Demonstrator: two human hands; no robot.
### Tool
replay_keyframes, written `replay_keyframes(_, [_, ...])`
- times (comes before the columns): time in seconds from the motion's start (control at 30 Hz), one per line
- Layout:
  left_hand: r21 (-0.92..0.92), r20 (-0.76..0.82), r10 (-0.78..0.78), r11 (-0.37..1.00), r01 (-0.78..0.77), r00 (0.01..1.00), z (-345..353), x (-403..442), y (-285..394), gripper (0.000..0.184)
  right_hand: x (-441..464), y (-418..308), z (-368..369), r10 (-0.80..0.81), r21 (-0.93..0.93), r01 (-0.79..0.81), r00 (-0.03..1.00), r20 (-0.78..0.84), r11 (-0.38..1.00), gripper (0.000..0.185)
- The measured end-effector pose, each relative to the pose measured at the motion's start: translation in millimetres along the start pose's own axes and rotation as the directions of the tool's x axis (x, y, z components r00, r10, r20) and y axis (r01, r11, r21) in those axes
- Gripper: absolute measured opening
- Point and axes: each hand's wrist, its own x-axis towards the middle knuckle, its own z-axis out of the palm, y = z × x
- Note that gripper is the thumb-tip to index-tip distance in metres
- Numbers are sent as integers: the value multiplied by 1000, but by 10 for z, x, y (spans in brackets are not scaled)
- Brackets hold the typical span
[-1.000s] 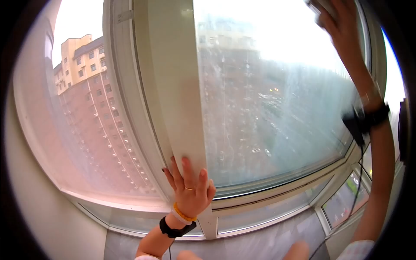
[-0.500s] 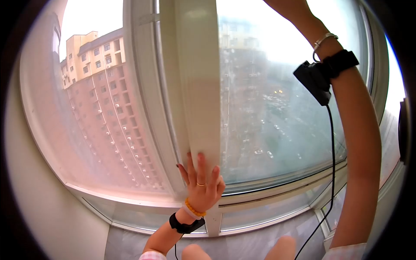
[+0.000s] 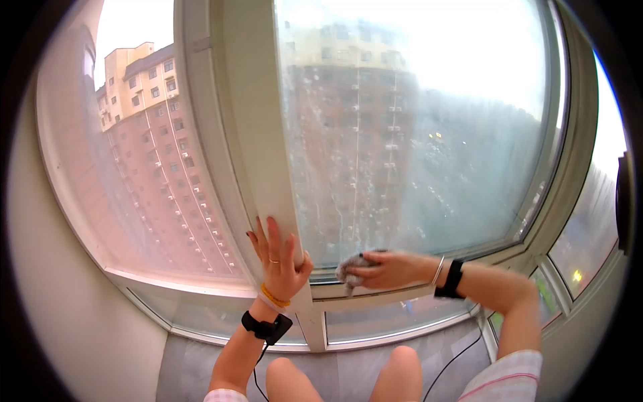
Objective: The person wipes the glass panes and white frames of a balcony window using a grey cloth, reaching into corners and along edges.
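Observation:
My left hand [image 3: 280,264] lies against the lower part of the wide cream window post [image 3: 251,134], fingers spread and pointing up. A ring and a yellow beaded bracelet [image 3: 274,295] are on that hand and wrist. To its right, my right hand [image 3: 388,270] is closed around a crumpled greyish cloth [image 3: 355,269]. The cloth touches the bottom left of the large window pane [image 3: 462,167], by the lower frame. Wet streaks and droplets mark the glass above it. Black straps with small devices sit on both wrists.
The lower window frame [image 3: 429,295] runs below the pane, with smaller panes beneath it. A pinkish pane [image 3: 161,221] is to the left. Black cables [image 3: 455,358] hang from the wrists beside my knees [image 3: 402,368]. Tall buildings show outside.
My right hand has come down from the top right to the pane's bottom left, bringing the cloth into view. My left hand stays on the post; the view has shifted slightly right.

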Motion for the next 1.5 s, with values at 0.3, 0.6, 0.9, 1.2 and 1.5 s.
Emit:
replay_keyframes(0.3, [30,-26,-10,999,11,1000,103,38,12,77,-1387,3439,-1657,412,-534,-807,589,-695,252,32])
replay_keyframes(0.6, [51,4,13,999,-13,1000,74,27,7,80,-652,-548,242,277,-174,-304,947,-163,937,29])
replay_keyframes(0.9, [65,13,-2,998,1,1000,71,62,100,77,-2000,2432,-1202,715,-115,-818,553,-428,563,35])
replay_keyframes(1.2, [71,-11,-27,997,27,1000,78,30,83,77,-1709,1651,-454,795,-339,-940,228,-562,30,31])
replay_keyframes(1.5, [75,13,-1,997,0,1000,47,70,110,71,-2343,-362,-138,369,-37,-372,896,249,927,32])
